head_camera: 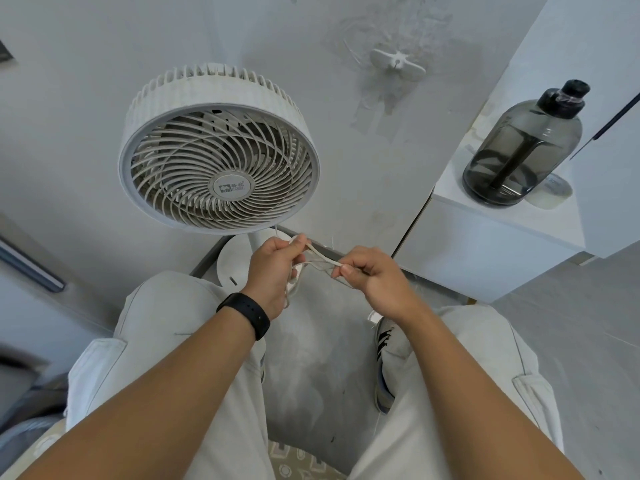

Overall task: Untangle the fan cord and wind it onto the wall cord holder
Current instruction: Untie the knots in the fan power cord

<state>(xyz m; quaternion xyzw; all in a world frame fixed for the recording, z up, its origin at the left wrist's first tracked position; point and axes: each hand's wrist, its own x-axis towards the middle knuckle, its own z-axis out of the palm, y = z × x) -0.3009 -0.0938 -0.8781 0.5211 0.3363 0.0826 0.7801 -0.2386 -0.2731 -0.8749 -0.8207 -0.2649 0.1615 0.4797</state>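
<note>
While the thin pale fan cord (320, 255) runs taut between the two hands, its long axis lies roughly left to right in front of the person's knees, rising slightly toward the left hand (275, 271). That hand has its fingers curled round a bunch of loops, some of which hang below the palm, and the right hand (372, 277) pinches a single strand between thumb and forefinger, its other fingers folded in. The tangle sits between them, closer to the left hand, just in front of the white round base (239, 261) of the pedestal fan (218, 150). The wall cord holder (397, 65), a small white two-winged cleat, is fixed to the wall well above and to the right of both hands, beyond the fan head. The right hand is the nearer one to it, so it seems the natural hand to carry the freed cord up, though the knot looks unfinished. A dark water bottle (523, 147) stands on a white cabinet (485, 244) at the right.
</note>
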